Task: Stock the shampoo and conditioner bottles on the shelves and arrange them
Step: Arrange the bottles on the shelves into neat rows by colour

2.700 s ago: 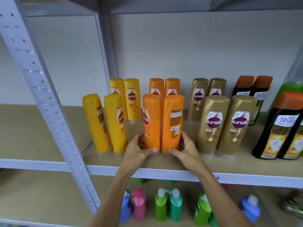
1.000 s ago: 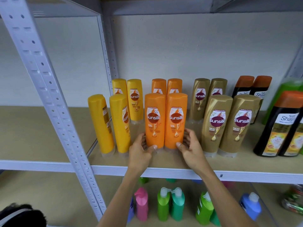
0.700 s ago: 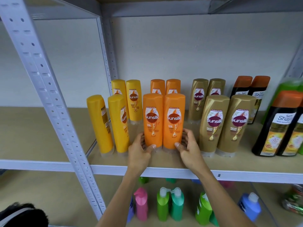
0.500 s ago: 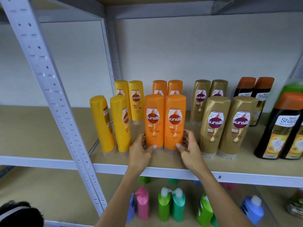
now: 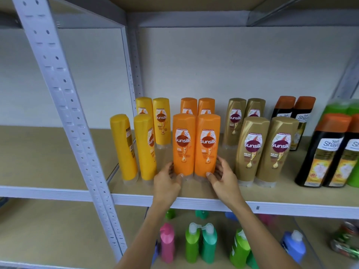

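A grey metal post [image 5: 64, 105] with holes leans across the left side. Just right of it, on the shelf [image 5: 194, 201], stand two yellow bottles [image 5: 134, 146] in front, turned so their labels face sideways, and two more yellow bottles [image 5: 153, 117] stand behind them. Next come the two front orange bottles [image 5: 196, 144], upright, side by side and touching, with their labels facing out. The left hand [image 5: 167, 181] curls its grip round the bottom of the left orange one, thumb in front. The right hand [image 5: 223, 177] curls its grip round the bottom of the right orange one the same way. Two back orange bottles [image 5: 197, 105] stand behind them. To the right stand two gold bottles [image 5: 267, 150] in front and two back gold bottles [image 5: 244, 115] behind. After those come dark bottles with orange caps [image 5: 328, 152], two in front and two further back, and a green bottle [image 5: 351, 109] at the far right edge. On the lower shelf [image 5: 48, 230] below stand pump bottles [image 5: 200, 243] in pink, green, teal and blue.
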`<state>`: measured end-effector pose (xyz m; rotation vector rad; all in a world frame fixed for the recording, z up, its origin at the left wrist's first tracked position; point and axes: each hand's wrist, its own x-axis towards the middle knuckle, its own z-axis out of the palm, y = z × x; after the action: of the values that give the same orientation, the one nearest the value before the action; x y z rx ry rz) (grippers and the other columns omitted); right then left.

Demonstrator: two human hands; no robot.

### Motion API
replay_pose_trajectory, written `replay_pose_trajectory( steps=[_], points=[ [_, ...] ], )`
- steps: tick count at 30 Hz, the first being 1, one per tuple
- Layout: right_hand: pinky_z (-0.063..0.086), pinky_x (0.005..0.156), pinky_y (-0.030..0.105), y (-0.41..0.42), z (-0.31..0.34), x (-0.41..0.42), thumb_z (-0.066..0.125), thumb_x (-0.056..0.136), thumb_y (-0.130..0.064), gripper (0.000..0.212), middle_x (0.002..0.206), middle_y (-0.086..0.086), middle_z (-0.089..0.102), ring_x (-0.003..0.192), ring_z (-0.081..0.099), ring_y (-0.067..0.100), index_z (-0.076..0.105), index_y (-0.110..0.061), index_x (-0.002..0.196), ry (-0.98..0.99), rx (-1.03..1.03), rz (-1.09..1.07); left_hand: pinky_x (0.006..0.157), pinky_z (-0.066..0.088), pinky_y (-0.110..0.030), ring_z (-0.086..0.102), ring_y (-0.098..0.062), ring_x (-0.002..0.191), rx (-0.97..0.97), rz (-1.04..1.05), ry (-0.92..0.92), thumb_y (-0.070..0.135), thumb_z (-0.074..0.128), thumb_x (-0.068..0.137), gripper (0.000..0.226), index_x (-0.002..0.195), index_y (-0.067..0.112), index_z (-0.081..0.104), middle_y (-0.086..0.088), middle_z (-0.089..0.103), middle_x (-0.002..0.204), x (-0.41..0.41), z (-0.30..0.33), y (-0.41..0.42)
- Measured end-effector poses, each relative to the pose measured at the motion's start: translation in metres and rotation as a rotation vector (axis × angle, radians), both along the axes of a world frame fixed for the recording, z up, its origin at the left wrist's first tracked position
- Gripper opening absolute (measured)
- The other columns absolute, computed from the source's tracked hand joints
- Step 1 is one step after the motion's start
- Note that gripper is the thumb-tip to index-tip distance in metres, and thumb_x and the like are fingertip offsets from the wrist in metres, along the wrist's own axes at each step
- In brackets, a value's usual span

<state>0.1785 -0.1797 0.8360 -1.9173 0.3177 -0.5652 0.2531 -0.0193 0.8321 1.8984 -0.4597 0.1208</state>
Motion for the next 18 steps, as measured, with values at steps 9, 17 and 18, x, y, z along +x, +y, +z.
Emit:
replay_pose_trajectory(
  steps=[9, 17, 18],
  points=[
    [0.044, 0.104, 0.044, 0.050, -0.019, -0.027, 0.060, 0.085, 0.000, 0.048, 0.128, 0.005, 0.059, 0.118, 0.056, 0.021, 0.050, -0.014, 0.130, -0.106, -0.037, -0.395, 0.083, 0.051, -0.028, 0.065, -0.010, 0.088, -0.155, 0.201, -0.072, 0.001, 0.059, 0.084, 0.031, 0.112, 0.012, 0.069, 0.015, 0.065, 0.089, -0.029, -0.020, 0.069],
    [0.050, 0.095, 0.033, 0.126, -0.023, 0.000, 0.059, 0.086, 0.003, 0.037, 0.112, -0.001, 0.066, 0.105, 0.062, 0.009, 0.059, -0.018, 0.116, -0.219, -0.065, -0.207, 0.096, 0.046, -0.041, 0.056, -0.026, 0.113, -0.205, 0.342, -0.139, -0.002, 0.060, 0.083, 0.050, 0.130, 0.013, 0.054, -0.005, 0.056, 0.130, -0.022, -0.024, 0.101],
    [0.051, 0.094, 0.029, 0.133, -0.020, 0.007, 0.059, 0.087, 0.002, 0.037, 0.111, -0.003, 0.065, 0.105, 0.062, 0.006, 0.058, -0.019, 0.117, -0.218, -0.070, -0.156, 0.098, 0.045, -0.044, 0.052, -0.029, 0.118, -0.198, 0.343, -0.120, 0.000, 0.059, 0.084, 0.054, 0.136, 0.012, 0.048, -0.008, 0.051, 0.135, -0.020, -0.024, 0.100]
  ],
)
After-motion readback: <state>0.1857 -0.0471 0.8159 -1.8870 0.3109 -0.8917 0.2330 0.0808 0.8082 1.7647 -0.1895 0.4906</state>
